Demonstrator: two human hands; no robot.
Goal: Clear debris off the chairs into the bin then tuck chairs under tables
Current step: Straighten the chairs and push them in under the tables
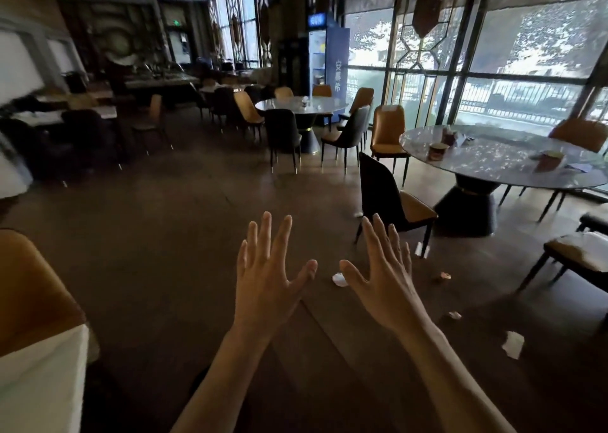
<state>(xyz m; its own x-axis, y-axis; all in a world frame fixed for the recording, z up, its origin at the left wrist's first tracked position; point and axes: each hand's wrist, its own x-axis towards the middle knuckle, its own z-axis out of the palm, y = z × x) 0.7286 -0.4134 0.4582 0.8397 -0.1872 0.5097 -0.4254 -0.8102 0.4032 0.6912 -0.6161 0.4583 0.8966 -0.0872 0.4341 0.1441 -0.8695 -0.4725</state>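
Chairs stand all round the dim dining room, most pulled out from their tables. Biggest thing near is the round marble table (pixel 493 166) at right by the windows (pixel 526 37); a second round table (pixel 296 105) sits farther back, w/ a blue drinks fridge (pixel 325 60) behind it. At the near table a dark-backed chair (pixel 391 199) w/ an orange seat stands out from the edge, its back toward the camera, just beside the table's base. An orange chair (pixel 390 128) stands at the far-left side of that table, another orange chair back (pixel 579 133) shows behind it at right. A chair seat (pixel 582 251) at the right edge is well out from the table, w/ something pale on it; too blurred to tell what. Bottom left, an orange chair back (pixel 29 287) is close to the camera. On the near table: two paper cups (pixel 437 151) and some small items, unclear. Left hand (pixel 266 274) and right hand (pixel 381 278) are both raised mid-frame, backs to the camera, fingers straight and spread wide, holding nothing, thumbs near each other but apart. On the dark floor (pixel 164 235) lie scraps: a white paper piece (pixel 513 343) lower right, a crumpled white scrap (pixel 339 279) between the thumbs in view, and smaller bits (pixel 444 276) nearby.
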